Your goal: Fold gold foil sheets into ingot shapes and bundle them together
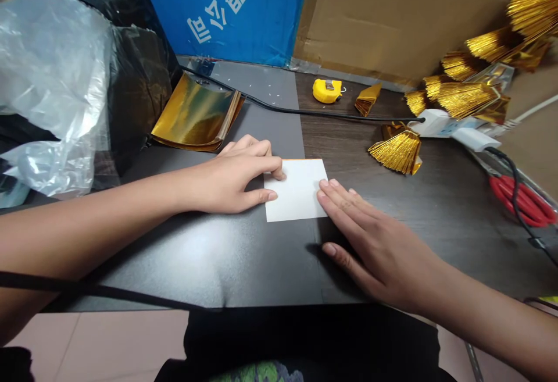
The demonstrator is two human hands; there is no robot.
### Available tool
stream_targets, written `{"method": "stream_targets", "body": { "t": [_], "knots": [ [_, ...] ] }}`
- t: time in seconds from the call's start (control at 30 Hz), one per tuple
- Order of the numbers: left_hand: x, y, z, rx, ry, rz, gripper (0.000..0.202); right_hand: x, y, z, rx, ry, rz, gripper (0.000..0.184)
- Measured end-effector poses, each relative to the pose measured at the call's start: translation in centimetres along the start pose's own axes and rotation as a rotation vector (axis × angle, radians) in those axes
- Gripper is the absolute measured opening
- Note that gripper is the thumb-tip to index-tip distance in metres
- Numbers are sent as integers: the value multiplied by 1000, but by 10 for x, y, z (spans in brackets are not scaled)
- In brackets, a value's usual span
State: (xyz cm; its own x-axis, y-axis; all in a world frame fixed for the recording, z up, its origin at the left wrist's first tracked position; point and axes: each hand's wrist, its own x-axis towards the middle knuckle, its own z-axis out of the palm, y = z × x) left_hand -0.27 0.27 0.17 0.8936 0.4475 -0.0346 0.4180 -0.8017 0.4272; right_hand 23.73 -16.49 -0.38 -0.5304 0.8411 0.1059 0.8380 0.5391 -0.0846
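A square of white-backed paper [299,190] lies flat on the dark tabletop [226,260], with a thin gold line along its far edge. My left hand [231,175] rests on its left side, with the thumb and fingertips spread on the sheet. My right hand [375,242] lies palm down, its fingertips touching the sheet's right edge. Neither hand visibly grips it. Beyond my left hand lies a stack of gold foil sheets [196,114], out of reach of my fingers. A fringed gold foil piece [394,152] sits beyond my right hand.
Clear and black plastic bags [52,91] bulge at the left. A yellow tape measure [326,90], a white power strip [440,123], and red-handled scissors [521,200] lie on the table. More gold fringes [464,97] pile at the back right, with cardboard [392,15] behind.
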Motion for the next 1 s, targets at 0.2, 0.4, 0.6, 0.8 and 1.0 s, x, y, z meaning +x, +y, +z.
{"method": "stream_targets", "body": {
  "t": [0.2, 0.4, 0.6, 0.8, 1.0],
  "knots": [
    [-2, 1, 1, 39, 25, 7, 27, -6, -1, -9, -95, 10, 98, 57],
    [-6, 10, 3, 143, 79, 34, 30, 19, -34, 0, -4, 84, 76, 65],
    [-9, 15, 10, 167, 187, 67, 34, 21, -17, 5, 130, 33, 63, 54],
    [-9, 10, 12, 112, 175, 196, 30, 29, 32, -6, 375, -10, -44, 29],
    [-9, 7, 5, 126, 38, 358, 50, 59, 70, -9, 608, -49, -154, 10]
  ]
}}
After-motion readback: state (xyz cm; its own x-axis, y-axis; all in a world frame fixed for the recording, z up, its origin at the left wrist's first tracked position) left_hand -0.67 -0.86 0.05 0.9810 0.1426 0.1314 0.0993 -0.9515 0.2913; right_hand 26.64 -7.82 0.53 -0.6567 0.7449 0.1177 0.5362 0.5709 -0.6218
